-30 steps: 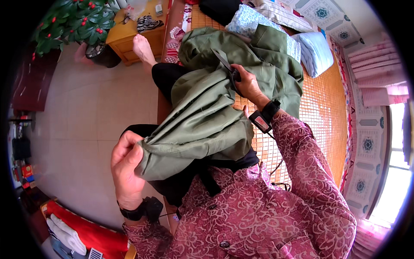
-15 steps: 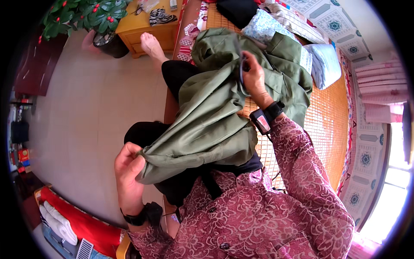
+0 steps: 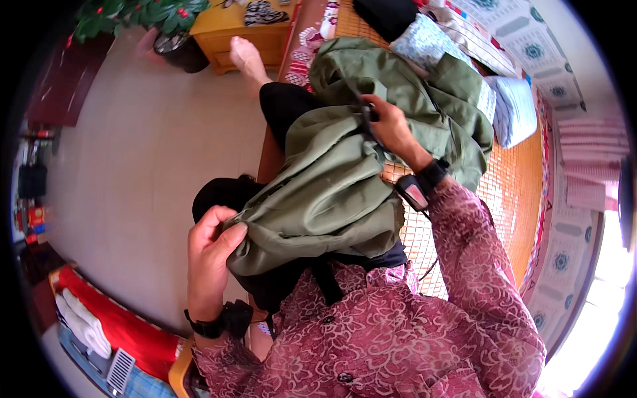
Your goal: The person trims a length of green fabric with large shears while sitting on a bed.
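An olive-green garment (image 3: 325, 179) of thin cloth lies bunched over my lap and spreads onto the woven mat at the far right. My left hand (image 3: 213, 249) pinches its near left edge between thumb and fingers, drawing the cloth into folds. Over the middle of the garment, my right hand (image 3: 391, 129) is closed round a pair of dark scissors (image 3: 367, 118). Their slim blades point away from me and are blurred; whether they touch the cloth I cannot tell. Black straps circle both wrists, and a small box (image 3: 413, 192) sits at the right one.
The woven mat (image 3: 507, 199) covers the bed at my right, with a blue patterned pillow (image 3: 424, 41) and a folded light-blue cloth (image 3: 514, 109) on it. A yellow wooden cabinet (image 3: 232, 43) and a potted plant (image 3: 182, 50) stand far left. A red-covered seat (image 3: 142, 331) is near left.
My left hand has moved slightly right and away from me with the cloth edge. The scissors have tilted and the cloth between my hands hangs looser. The whole view has shifted a little.
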